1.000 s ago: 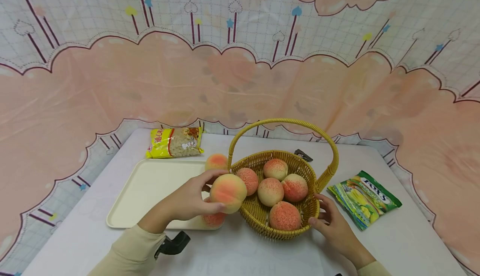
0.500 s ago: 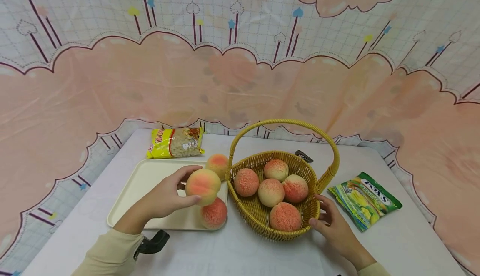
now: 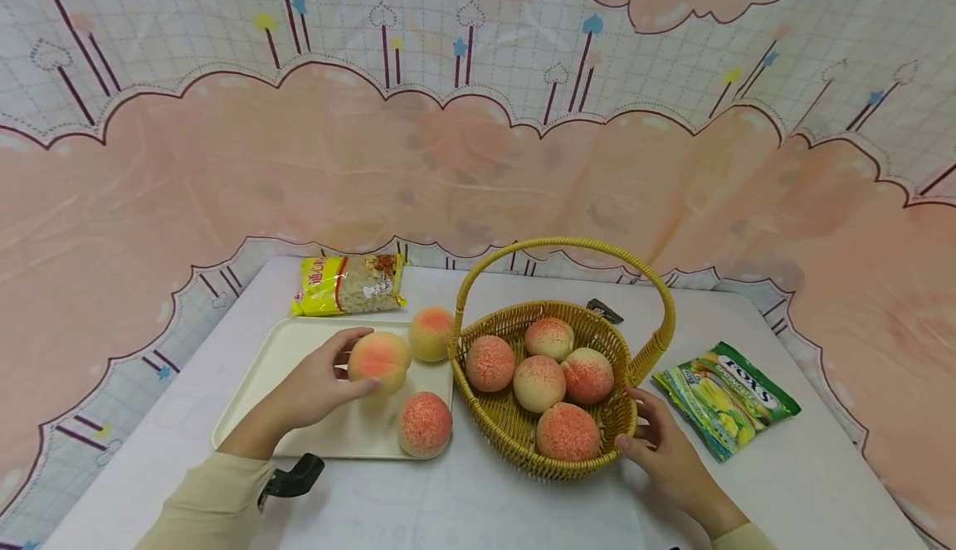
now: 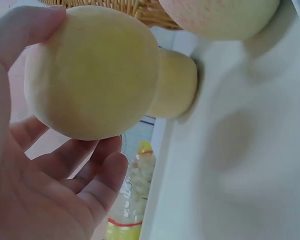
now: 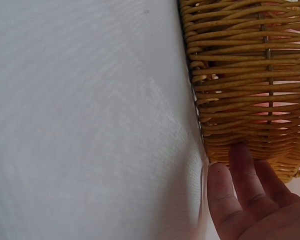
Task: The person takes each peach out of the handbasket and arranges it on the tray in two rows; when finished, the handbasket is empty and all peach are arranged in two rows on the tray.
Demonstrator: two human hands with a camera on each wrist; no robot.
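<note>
Head view shows bare room on the tray's (image 3: 280, 355) left, the left hand (image 3: 314, 392) gripping a peach (image 3: 379, 363) above it, two peaches (image 3: 425, 425) by its right edge, and the right hand's (image 3: 670, 455) relaxed fingers touching a basket (image 3: 515, 453) holding five peaches (image 3: 539, 384).

Extending both sleeved forearms (image 3: 212, 492) inward, gripping between the thumb and curved fingers of the left hand (image 3: 317, 388), and resting the fingertips of the right hand (image 3: 668, 455) lightly bent, thumb apart.
</note>
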